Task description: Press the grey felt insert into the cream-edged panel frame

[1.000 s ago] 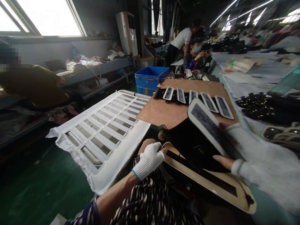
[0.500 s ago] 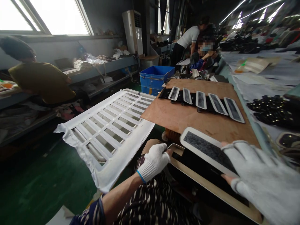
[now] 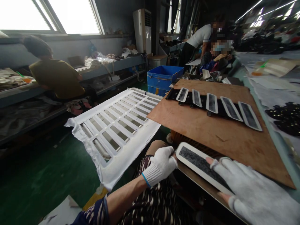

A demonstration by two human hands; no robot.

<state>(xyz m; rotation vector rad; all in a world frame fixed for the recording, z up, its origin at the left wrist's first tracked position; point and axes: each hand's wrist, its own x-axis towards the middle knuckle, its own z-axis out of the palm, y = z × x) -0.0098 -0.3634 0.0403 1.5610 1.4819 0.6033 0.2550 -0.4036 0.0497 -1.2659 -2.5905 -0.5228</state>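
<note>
A long panel (image 3: 187, 156) with a white rounded border and a dark grey middle lies over a tan-edged frame (image 3: 191, 175) above my lap. My right hand (image 3: 255, 184), in a white glove with bare fingertips, spans the panel and grips it, thumb on the near edge and fingers on its top. My left hand (image 3: 161, 165), gloved in the same way, is closed at the far-left end of the frame. What its fingertips pinch is partly hidden. Most of the frame lies under the panel.
A brown board (image 3: 187, 122) carries several similar panels (image 3: 212, 103) on a black strip. A white cloth-covered rack (image 3: 131, 165) stands left of it. Behind are a blue bin (image 3: 158, 79) and seated and bending people. Black shiny parts (image 3: 284, 115) lie at right.
My right hand has lowered the panel from above the frame onto it, toward my left hand. My left hand keeps its hold. The camera view has turned slightly left.
</note>
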